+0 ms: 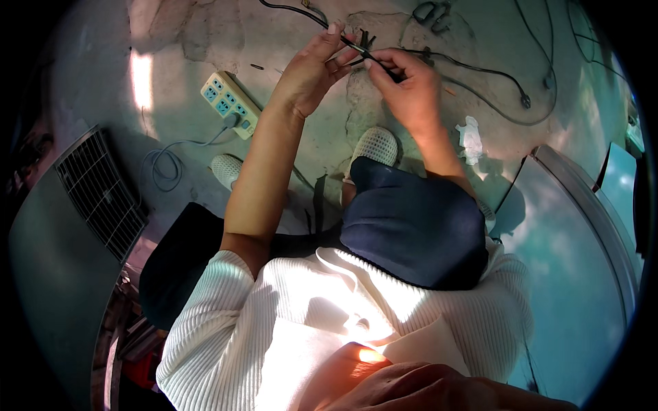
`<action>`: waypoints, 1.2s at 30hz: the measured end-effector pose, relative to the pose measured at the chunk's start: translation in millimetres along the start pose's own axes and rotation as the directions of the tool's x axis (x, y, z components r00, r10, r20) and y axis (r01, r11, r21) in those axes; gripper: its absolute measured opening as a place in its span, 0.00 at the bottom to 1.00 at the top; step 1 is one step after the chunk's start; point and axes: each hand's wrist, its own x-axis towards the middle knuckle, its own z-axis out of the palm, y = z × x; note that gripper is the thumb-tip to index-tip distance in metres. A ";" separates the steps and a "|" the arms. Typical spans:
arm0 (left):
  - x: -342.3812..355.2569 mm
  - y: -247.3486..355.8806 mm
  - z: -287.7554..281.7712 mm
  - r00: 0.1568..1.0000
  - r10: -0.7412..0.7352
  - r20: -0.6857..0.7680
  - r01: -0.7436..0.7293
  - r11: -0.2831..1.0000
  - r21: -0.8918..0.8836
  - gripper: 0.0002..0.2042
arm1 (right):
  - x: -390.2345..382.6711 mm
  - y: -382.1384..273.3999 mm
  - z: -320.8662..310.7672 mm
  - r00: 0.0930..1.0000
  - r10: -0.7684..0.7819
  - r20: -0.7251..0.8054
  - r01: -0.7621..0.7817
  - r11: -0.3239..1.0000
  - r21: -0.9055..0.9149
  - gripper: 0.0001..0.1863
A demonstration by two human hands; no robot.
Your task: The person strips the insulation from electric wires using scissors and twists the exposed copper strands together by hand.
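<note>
A black cable (295, 9) comes in from the top edge and slants down to the right between my two hands. My left hand (319, 65) has its thumb and fingers closed around it. On the lower right, my right hand (411, 89) pinches the same cable between thumb and fingers. A short pale spot shows on the cable between the hands, too small to make out. Dark loose strips or wire ends (367, 38) stick up just beside it. Past my right hand, a black cord (473, 66) runs along the floor to a plug (526, 101).
A cream power strip (250, 116) with blue sockets lies left, a grey cord (179, 144) plugged in. Crumpled white tissue (470, 140) lies right, near a large pale panel (562, 226). Left stands a wire grille (101, 192). More cords (552, 41) curve across the cracked floor (199, 34).
</note>
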 end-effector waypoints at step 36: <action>14.3 9.6 -13.5 0.930 0.366 -0.040 -0.345 0.904 0.253 0.08 | 29.1 -2.0 -33.0 0.674 0.380 0.633 -0.691 0.627 0.359 0.25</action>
